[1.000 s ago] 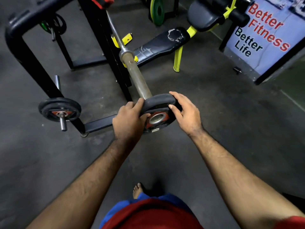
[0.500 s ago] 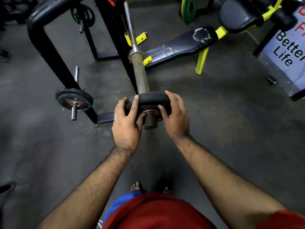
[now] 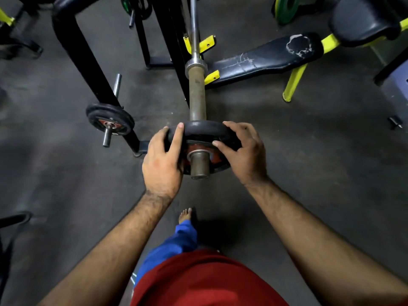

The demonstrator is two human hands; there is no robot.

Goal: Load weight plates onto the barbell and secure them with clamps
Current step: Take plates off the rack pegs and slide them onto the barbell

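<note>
Head view: black weight plate (image 3: pixel 204 127) threaded on barbell sleeve (image 3: pixel 197 96), near its outer end; sleeve tip protrudes through red hub. Left hand (image 3: pixel 162 164) grips plate's left rim, fingers over edge. Right hand (image 3: pixel 245 151) grips right rim. Second plate (image 3: pixel 109 118) sits on rack peg at left. Bare foot (image 3: pixel 185 214) on floor below.

Black plate (image 3: pixel 204 129) upright on barbell sleeve (image 3: pixel 197 93)

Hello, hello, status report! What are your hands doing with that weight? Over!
Left hand and right hand grip the weight plate. Plate on the barbell sleeve, near its end. No clamp visible. Path to collar clear.
</note>
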